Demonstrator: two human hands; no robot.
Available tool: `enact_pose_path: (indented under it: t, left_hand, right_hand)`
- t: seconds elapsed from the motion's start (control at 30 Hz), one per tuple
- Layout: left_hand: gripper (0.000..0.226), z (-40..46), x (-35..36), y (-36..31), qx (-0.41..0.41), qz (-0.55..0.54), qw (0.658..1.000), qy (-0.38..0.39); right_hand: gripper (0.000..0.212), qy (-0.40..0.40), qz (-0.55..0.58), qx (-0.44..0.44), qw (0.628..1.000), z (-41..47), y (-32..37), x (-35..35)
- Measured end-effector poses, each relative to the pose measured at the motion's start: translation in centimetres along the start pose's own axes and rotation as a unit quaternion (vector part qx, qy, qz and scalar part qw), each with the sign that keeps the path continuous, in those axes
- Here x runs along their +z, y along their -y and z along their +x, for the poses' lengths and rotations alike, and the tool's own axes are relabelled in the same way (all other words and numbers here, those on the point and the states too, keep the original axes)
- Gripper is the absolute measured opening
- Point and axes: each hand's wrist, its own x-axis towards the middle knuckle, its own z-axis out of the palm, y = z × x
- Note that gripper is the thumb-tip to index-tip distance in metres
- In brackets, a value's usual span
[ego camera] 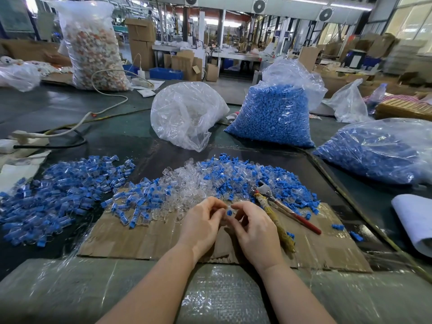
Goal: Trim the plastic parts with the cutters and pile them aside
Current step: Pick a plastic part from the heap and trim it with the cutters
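Both hands — left hand [203,224], right hand [253,226] — are curled together, pinching one small blue-and-clear part [229,212], largely hidden by fingertips; cutters [275,202] lie untouched beside them.

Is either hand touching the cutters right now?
Apart. The head view shows bare cardboard between the right hand and the cutters; left hand farther away.
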Motion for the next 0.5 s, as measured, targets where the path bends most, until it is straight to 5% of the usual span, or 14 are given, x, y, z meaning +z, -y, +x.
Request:
enact_pose_path:
  t: [0.5]
  left_hand:
    - [0.024,-0.08,0.03,-0.36,0.011,-0.011,1.000,-0.003]
  right_hand:
    - [0.018,0.022,0.024,-0.007,0.999,0.07,0.03,-0.30]
